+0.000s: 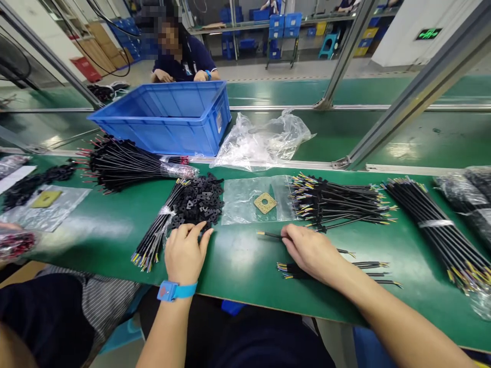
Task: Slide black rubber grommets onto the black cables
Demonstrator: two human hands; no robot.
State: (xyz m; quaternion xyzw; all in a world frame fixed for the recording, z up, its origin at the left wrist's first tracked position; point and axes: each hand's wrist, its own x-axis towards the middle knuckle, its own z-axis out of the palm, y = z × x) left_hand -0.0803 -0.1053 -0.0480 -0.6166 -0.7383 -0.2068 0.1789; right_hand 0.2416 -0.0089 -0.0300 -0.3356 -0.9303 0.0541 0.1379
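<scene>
My right hand [309,250] pinches a short black cable [273,235], whose stripped end points left over the green table. Under and beside that hand lie several loose cables [374,265] of the same kind. My left hand [186,250] is at the near edge of a heap of small black plastic clips [201,197]. Its thumb and forefinger are apart, with black clips showing between them; none is plainly gripped. Left of the heap lies a tied bundle of black cables [157,227] with coloured wire ends. Cables with black clips on them [333,199] are stacked beyond my right hand.
A yellowish square sponge [265,203] lies on a clear plastic bag [238,202]. Behind stand a blue crate [153,135] and crumpled plastic [264,140]. Tied cables [433,220] lie right, red-ended cables [126,163] left. A co-worker [184,56] sits opposite; another person [42,317] is at left.
</scene>
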